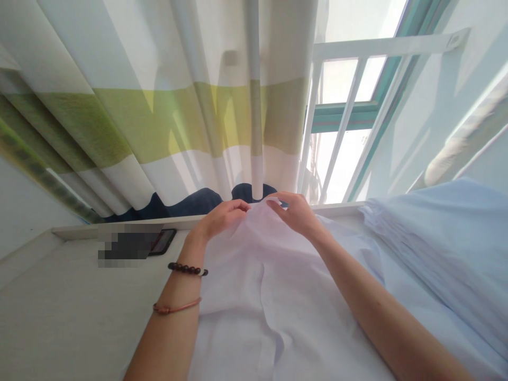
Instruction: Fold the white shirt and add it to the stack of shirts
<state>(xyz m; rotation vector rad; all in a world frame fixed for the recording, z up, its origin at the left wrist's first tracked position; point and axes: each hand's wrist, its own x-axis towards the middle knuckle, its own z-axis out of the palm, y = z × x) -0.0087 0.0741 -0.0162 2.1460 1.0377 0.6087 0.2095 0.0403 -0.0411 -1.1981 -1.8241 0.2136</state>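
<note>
A white shirt (234, 301) lies spread out in front of me, with a front edge running down its middle. Its far end is lifted a little between my hands. My left hand (226, 216) pinches the cloth near the far edge of the surface, fingers curled. Opposite it, my right hand (291, 210) grips the same raised part between thumb and fingers. Folds of cloth hide some of the fingertips. A dark beaded bracelet (187, 269) and a thin copper-coloured bangle (177, 307) circle my left forearm.
Folded white cloth is piled in a stack (448, 227) on the right. A dark phone-like device (163, 242), partly blurred out, lies on the pale surface (79, 307) at left. Behind stand a white-and-green curtain (178, 121) and a white railing (345, 127) before a window.
</note>
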